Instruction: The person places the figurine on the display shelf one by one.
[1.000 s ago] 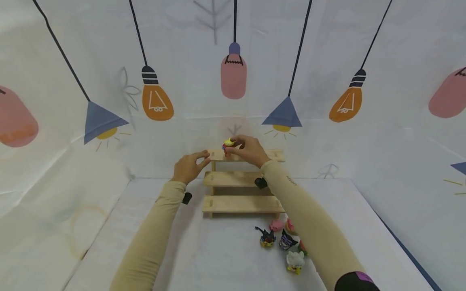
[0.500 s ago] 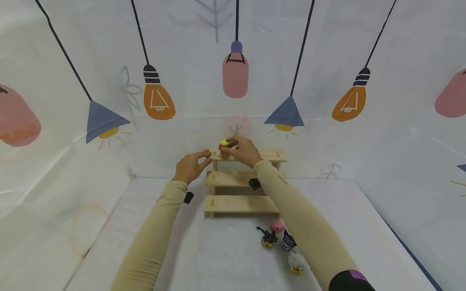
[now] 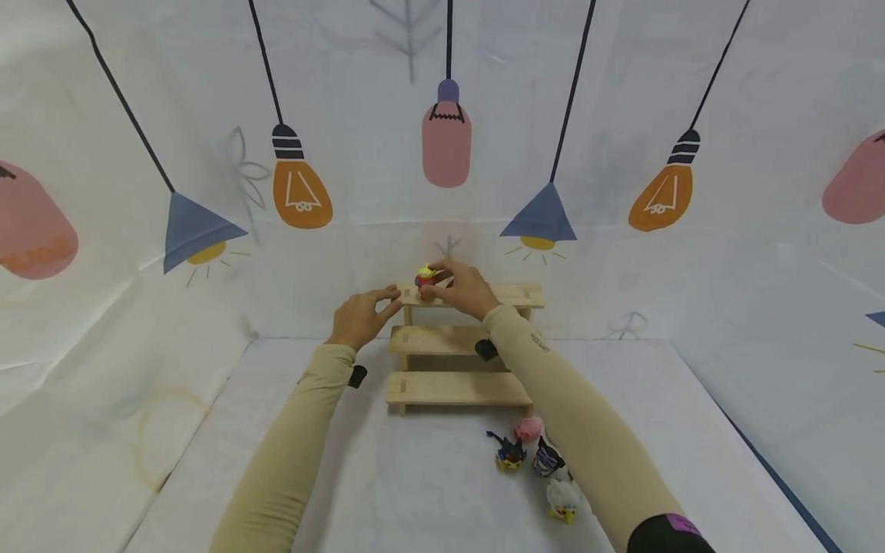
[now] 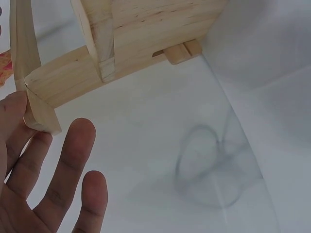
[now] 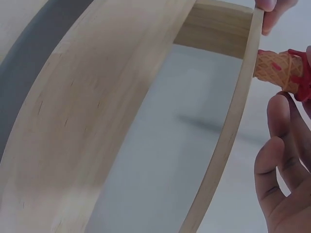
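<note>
- The toy (image 3: 425,283) is upright, on or just above the left part of the top shelf (image 3: 513,296), near mid-frame; it has shifted left within the last second, so its placing looks nearly settled.
- The right hand's (image 3: 465,288) grip pinches it.
- The left hand (image 3: 359,317) grasps the shelf's left end, leaving little room there.
- More room shows rightward.

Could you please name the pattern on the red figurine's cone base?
The tan cone base has waffle crosshatching, clearest in the right wrist view.
</note>
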The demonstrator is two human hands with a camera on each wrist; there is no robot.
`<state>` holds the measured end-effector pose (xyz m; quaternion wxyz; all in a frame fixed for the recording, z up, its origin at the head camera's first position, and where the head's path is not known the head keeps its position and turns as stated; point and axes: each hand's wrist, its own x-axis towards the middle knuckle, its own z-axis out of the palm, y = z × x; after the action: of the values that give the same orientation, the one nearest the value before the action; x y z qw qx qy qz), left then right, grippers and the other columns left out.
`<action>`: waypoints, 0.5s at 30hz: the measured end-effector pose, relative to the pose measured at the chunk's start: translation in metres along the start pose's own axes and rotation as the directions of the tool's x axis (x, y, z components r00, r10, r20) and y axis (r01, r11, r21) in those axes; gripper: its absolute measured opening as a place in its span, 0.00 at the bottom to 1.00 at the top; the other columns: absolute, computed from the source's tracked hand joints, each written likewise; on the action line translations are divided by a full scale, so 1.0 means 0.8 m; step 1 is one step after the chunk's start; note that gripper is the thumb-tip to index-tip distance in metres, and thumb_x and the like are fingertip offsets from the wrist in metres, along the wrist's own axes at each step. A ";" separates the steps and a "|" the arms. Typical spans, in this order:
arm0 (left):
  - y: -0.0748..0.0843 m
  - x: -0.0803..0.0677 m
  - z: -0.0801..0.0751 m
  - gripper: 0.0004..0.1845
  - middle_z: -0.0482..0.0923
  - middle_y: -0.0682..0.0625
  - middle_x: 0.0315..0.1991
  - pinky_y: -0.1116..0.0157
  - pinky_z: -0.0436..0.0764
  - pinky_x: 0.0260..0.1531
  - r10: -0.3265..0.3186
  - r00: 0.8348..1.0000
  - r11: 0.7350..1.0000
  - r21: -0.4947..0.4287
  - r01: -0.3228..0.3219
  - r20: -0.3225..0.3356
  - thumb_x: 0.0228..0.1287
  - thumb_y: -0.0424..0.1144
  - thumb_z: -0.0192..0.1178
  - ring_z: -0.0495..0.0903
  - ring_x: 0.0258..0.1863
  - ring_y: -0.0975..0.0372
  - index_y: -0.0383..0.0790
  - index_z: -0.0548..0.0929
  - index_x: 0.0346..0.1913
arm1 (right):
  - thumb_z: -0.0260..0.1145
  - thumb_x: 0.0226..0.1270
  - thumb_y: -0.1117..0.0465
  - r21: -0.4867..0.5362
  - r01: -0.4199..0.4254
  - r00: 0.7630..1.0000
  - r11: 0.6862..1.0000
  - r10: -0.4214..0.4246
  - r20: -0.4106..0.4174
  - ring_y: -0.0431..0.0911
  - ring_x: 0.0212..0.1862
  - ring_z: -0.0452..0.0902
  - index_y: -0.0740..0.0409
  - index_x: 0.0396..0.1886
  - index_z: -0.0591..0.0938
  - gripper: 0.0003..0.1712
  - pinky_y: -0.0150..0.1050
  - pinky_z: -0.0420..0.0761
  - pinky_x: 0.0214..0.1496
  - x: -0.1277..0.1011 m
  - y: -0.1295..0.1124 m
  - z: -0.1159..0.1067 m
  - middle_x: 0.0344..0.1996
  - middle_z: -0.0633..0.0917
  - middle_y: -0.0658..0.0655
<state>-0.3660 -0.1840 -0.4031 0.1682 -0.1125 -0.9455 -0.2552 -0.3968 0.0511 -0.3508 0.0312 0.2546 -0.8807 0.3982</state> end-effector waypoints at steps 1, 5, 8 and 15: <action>0.000 0.000 0.001 0.20 0.78 0.60 0.64 0.63 0.63 0.10 0.002 1.000 1.000 -0.001 -0.002 -0.002 0.73 0.56 0.60 0.59 0.13 0.62 0.53 0.86 0.61 | 0.74 0.66 0.49 0.004 0.003 1.000 1.000 -0.003 0.001 0.50 0.49 0.82 0.53 0.67 0.78 0.32 0.45 0.80 0.53 -0.001 0.001 0.000 0.53 0.86 0.56; 0.000 0.000 0.002 0.20 0.78 0.60 0.64 0.63 0.62 0.10 0.010 1.000 1.000 -0.002 -0.010 -0.008 0.73 0.56 0.61 0.58 0.14 0.62 0.52 0.86 0.61 | 0.75 0.65 0.49 0.018 0.007 1.000 1.000 -0.007 0.004 0.50 0.51 0.82 0.50 0.66 0.79 0.32 0.45 0.80 0.54 -0.004 0.008 -0.003 0.54 0.86 0.55; -0.001 0.000 0.003 0.20 0.79 0.60 0.64 0.64 0.61 0.10 0.013 1.000 1.000 0.000 -0.013 -0.011 0.73 0.56 0.60 0.58 0.14 0.63 0.53 0.86 0.61 | 0.74 0.66 0.47 0.001 0.008 1.000 1.000 -0.008 0.005 0.50 0.50 0.83 0.48 0.65 0.79 0.31 0.46 0.81 0.51 -0.007 0.014 -0.008 0.54 0.85 0.55; -0.002 -0.001 0.001 0.21 0.79 0.58 0.63 0.65 0.57 0.10 0.026 0.999 1.000 -0.007 -0.026 -0.022 0.73 0.56 0.61 0.54 0.12 0.65 0.52 0.86 0.60 | 0.70 0.70 0.46 -0.060 0.028 1.000 0.998 -0.028 0.003 0.50 0.45 0.82 0.54 0.66 0.80 0.30 0.47 0.82 0.45 -0.025 0.022 -0.031 0.55 0.86 0.54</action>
<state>-0.3662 -0.1852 -0.4045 0.1817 -0.1227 -0.9410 -0.2577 -0.3917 0.0869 -0.3508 0.0434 0.2662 -0.8887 0.3707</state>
